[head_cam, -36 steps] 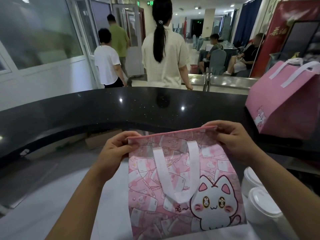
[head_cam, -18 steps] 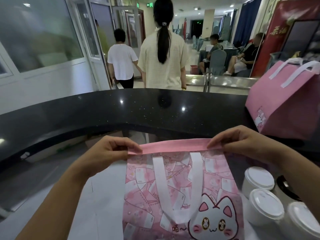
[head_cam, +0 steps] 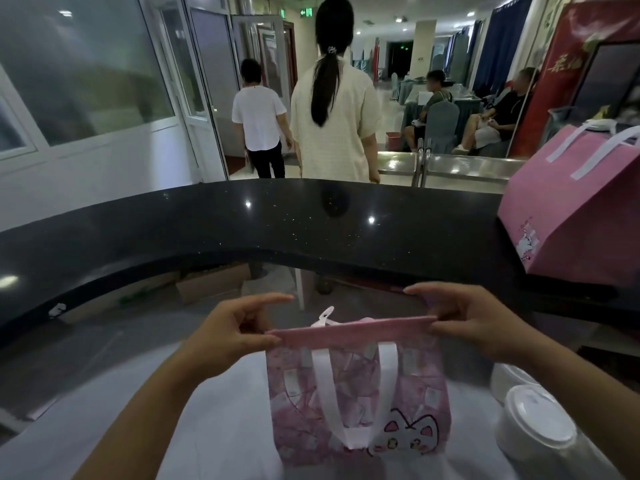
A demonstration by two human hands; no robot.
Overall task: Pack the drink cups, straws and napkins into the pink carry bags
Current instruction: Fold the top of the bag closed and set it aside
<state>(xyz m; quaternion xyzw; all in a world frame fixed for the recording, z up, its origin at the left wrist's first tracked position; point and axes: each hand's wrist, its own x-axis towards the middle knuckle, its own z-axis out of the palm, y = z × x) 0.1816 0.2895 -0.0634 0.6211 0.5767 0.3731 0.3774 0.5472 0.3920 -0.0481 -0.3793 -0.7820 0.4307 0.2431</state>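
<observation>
Pinching the cat-print pink carry bag (head_cam: 412, 386) by its folded top corners, left hand (head_cam: 235, 329) and right hand (head_cam: 476, 320), I reckon it light, soft and floppy.

Both hands, left hand (head_cam: 230, 332) and right hand (head_cam: 467, 320), pinch the folded top edge of a pink cat-print bag (head_cam: 358, 393) above the worktop (head_cam: 214, 431), lidded cups (head_cam: 536, 422) at right.
</observation>
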